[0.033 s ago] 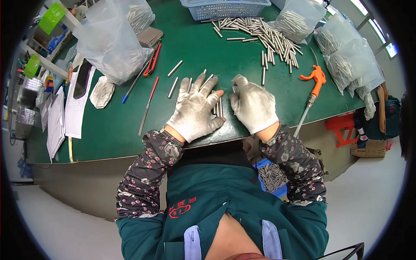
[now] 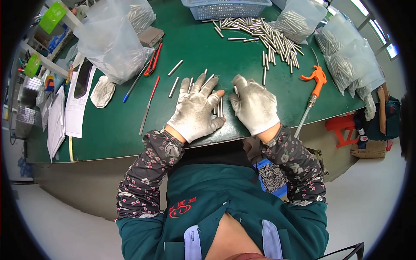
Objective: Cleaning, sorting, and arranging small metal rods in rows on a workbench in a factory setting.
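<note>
My left hand (image 2: 194, 108), in a whitish work glove with bare fingertips, lies flat with fingers spread over several steel pins. Pin ends show between and beyond its fingers, and a few short pins (image 2: 219, 108) stick out beside its thumb. To the right, my gloved right hand (image 2: 255, 106) is curled with thumb and fingers together. A sliver of a metal pin (image 2: 235, 89) shows at its fingertips; the rest is hidden. Two loose pins, one (image 2: 175, 68) farther off and one (image 2: 173, 87) nearer, lie left of my left hand.
A pile of steel pins (image 2: 277, 41) lies before a blue basket (image 2: 229, 12). Bags of pins (image 2: 115, 56) stand left, others (image 2: 346, 60) right. A red-handled file (image 2: 149, 105), red cutter (image 2: 152, 60), blue pen (image 2: 135, 84) and orange air gun (image 2: 316, 82) lie on the green table (image 2: 117, 125).
</note>
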`<state>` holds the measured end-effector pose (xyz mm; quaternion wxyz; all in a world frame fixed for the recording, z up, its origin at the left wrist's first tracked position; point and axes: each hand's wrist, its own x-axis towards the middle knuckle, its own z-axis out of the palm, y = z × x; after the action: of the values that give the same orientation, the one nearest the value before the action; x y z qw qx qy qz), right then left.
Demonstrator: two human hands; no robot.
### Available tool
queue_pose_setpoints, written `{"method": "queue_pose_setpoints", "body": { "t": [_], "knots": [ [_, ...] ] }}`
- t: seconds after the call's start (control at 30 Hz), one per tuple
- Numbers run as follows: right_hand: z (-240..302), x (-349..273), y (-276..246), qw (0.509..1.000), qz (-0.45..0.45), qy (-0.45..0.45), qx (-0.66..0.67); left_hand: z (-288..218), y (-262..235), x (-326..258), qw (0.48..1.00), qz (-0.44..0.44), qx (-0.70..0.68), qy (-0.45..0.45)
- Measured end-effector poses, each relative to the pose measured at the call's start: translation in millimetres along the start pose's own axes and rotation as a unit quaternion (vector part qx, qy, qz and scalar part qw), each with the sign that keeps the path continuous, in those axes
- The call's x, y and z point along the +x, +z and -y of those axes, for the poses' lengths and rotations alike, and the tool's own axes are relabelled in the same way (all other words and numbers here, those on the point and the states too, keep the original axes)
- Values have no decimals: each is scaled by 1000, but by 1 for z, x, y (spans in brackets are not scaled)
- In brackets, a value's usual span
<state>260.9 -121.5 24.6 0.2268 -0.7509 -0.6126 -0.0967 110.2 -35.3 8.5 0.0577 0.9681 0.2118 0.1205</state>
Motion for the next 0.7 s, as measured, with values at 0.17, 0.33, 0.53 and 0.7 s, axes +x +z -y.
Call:
{"method": "queue_pose_setpoints", "body": {
  "t": [0.17,0.33,0.53,0.7],
  "knots": [
    [-5,-16,-9,979,58,-154,-119,-1,5,-3,1000,-24,-8,4],
    [-19,-40,-67,950,198,-236,-60,5,9,-7,999,-37,-2,15],
    [-44,-47,-70,990,59,-122,43,0,1,-2,999,-39,22,-3],
    [-41,-46,-37,993,110,31,10,6,-9,-14,997,-73,-18,-35]
  ]
}}
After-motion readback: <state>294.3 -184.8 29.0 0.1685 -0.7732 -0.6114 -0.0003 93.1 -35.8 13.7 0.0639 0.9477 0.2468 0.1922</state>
